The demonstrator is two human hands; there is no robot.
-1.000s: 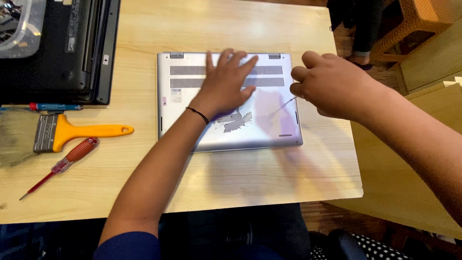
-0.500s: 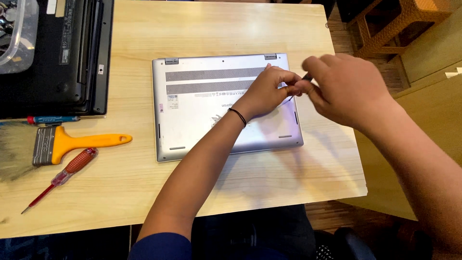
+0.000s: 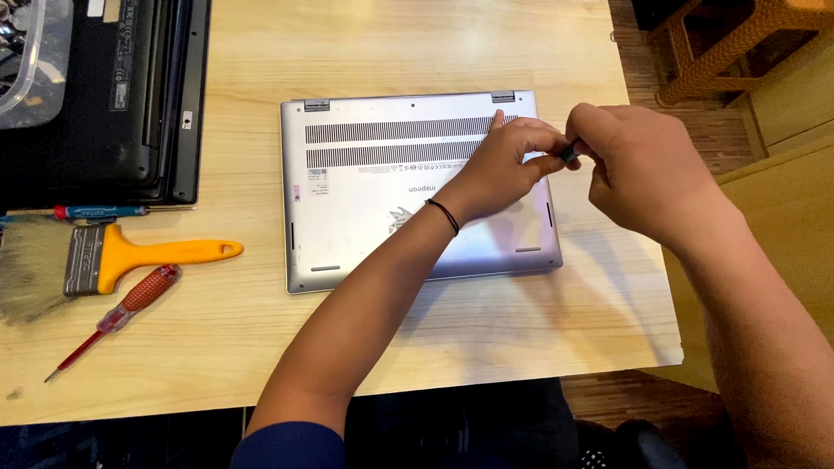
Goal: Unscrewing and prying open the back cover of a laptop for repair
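Both hands met over the silver laptop's (image 3: 382,200) far right corner, the left hand (image 3: 508,156) and right hand (image 3: 638,165) pinching one small dark tool (image 3: 569,153).

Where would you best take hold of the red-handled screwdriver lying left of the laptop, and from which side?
Probably by the thick ribbed red handle of the red-handled screwdriver, coming from above. It lies flat on the wooden table, slanted, thin tip toward the near left. The handle's upper end sits close under the paintbrush, so pinch across mid-handle. Both the left hand and right hand are busy over the laptop.
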